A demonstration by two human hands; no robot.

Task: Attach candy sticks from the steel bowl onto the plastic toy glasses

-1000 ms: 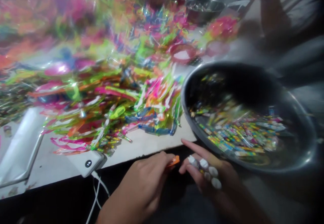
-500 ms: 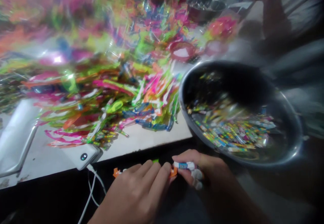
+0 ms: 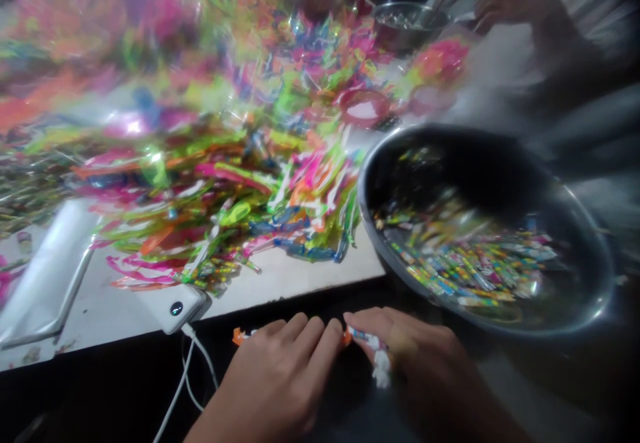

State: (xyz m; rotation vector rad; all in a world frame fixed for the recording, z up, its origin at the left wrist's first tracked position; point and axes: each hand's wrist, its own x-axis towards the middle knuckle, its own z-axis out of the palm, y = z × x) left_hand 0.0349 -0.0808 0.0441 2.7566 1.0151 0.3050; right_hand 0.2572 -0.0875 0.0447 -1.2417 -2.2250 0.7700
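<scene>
My left hand (image 3: 280,376) is closed on an orange plastic strip (image 3: 239,335) just below the table's front edge; the strip's ends show on either side of my fingers. My right hand (image 3: 405,353) pinches a small printed white tube (image 3: 364,336) against the strip's right end, with more white tubes (image 3: 382,368) tucked in its palm. The two hands touch at the fingertips. To the right of the hands a large steel bowl (image 3: 380,249) holds several small printed tubes (image 3: 470,259).
A heap of bright plastic strips (image 3: 240,183) covers the white table (image 3: 290,283). A white power bank (image 3: 175,306) with a cable hangs at the front edge. Beyond are a smaller metal bowl (image 3: 405,23), a pink dish (image 3: 363,106) and another person's hand (image 3: 505,3).
One second ago my right fingers were spread with tubes between them; they have since closed and met my left hand, pressing one tube to the orange strip. The far person's hand has shifted.
</scene>
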